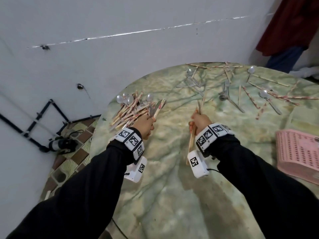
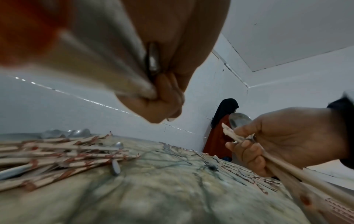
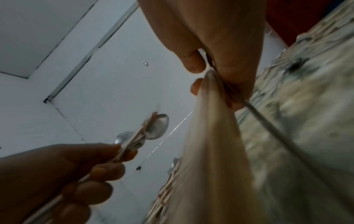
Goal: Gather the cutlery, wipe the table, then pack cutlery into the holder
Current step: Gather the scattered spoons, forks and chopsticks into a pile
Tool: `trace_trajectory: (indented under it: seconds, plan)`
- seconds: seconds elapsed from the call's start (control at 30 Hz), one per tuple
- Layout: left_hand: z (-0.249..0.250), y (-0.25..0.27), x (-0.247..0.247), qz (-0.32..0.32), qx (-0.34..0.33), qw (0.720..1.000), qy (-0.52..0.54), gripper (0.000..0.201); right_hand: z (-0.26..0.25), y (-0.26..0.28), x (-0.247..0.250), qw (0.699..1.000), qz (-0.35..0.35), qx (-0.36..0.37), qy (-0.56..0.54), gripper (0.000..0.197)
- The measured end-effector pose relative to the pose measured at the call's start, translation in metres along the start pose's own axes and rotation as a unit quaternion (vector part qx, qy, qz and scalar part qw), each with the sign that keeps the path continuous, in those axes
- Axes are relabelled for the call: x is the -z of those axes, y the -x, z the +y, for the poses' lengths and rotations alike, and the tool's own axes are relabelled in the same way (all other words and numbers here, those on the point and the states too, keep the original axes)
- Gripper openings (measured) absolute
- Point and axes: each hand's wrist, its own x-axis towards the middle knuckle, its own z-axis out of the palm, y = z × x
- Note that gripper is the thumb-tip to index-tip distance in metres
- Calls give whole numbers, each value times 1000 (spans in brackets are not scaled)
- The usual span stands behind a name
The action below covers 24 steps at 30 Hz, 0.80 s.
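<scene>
Gripping chopsticks (image 1: 193, 137), right hand (image 1: 201, 120); no writing legible.

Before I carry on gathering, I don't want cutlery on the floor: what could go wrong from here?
1. The pile of chopsticks and spoons lies close to the table edge; a nudge from your left hand could push pieces off.
2. Your right hand grips a mixed bundle jutting out both ends; reaching among the scattered forks could catch it and loosen the grip.
</scene>
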Motion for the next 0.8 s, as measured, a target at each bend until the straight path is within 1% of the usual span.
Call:
trace_trajectory:
  seconds: [0.1,0.2,0.3,0.33,0.4,0.53,0.67,0.8]
  plan:
    - [-12,-4,10,-10,29,999,11,20,18,9,-23,998,-28,-50,-10,20]
    - [-22,-18,25,-20,54,998,30,24,33,6,-46,997,-49,-64,-1,25]
    - [-30,-38,46,-36,61,997,25,26,41,-2,-75,998,-19,-65,-1,22]
    - [-32,-47,54,-40,61,997,21,27,43,-6,-85,998,-7,-63,-5,24]
    - [-35,-63,69,-42,51,998,6,31,42,-14,-104,998,-5,-67,12,30]
    - [-43,-97,90,-31,-32,996,-79,36,37,-30,-136,997,-3,-68,40,33]
    - [-50,-118,100,-66,-43,994,-70,34,35,-40,-157,995,-4,-80,59,33]
    - [-52,-132,98,-89,-53,992,-73,31,32,-50,-166,993,-3,-89,77,33]
